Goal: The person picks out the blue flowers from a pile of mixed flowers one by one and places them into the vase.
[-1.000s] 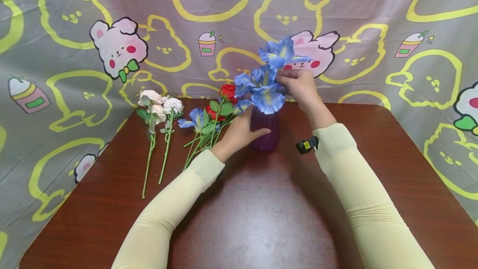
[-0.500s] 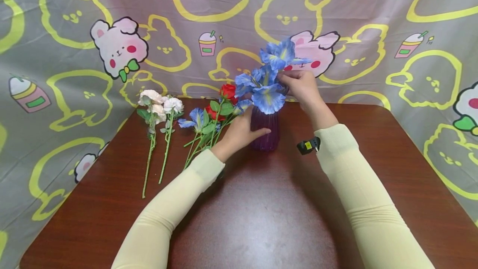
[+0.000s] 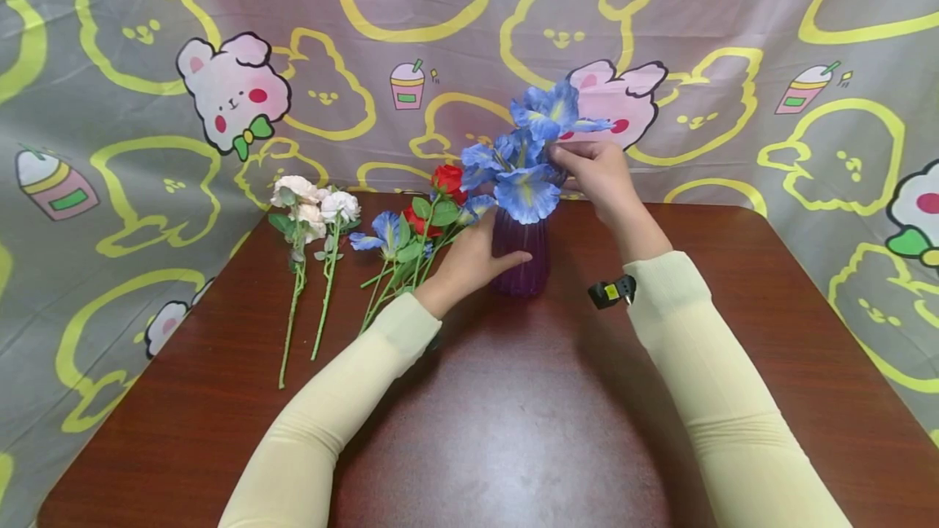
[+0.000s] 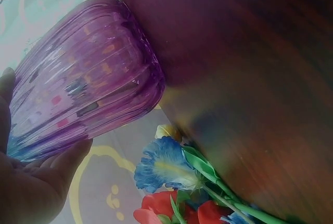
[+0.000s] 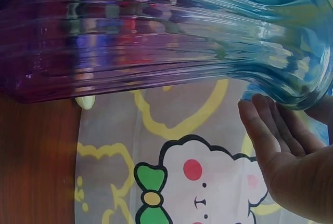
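A ribbed glass vase (image 4: 99,73), purple at the base and blue toward its mouth, stands upright at the back of the table. My left hand (image 3: 469,255) grips it round the side, thumb across the front. Blue irises (image 3: 526,192) spread over the vase's mouth and hide it in the head view. My right hand (image 3: 600,173) pinches the upper blue iris (image 3: 546,111) just under its bloom; the pinch point itself is mostly hidden by petals. In the right wrist view, the right hand's fingers (image 5: 260,125) lie beside the vase's flared rim (image 5: 312,86).
Left of the vase lie red roses (image 3: 447,180) and another blue iris (image 3: 385,236), stems toward me. Pale long-stemmed flowers (image 3: 299,202) lie farther left on the brown table (image 3: 499,430). A patterned cloth (image 3: 455,23) hangs behind. A black device (image 3: 611,292) sits at my right wrist.
My right hand has moved slightly down and to the right, and the upper blue iris has sunk a little toward the vase. My left hand stays on the vase.
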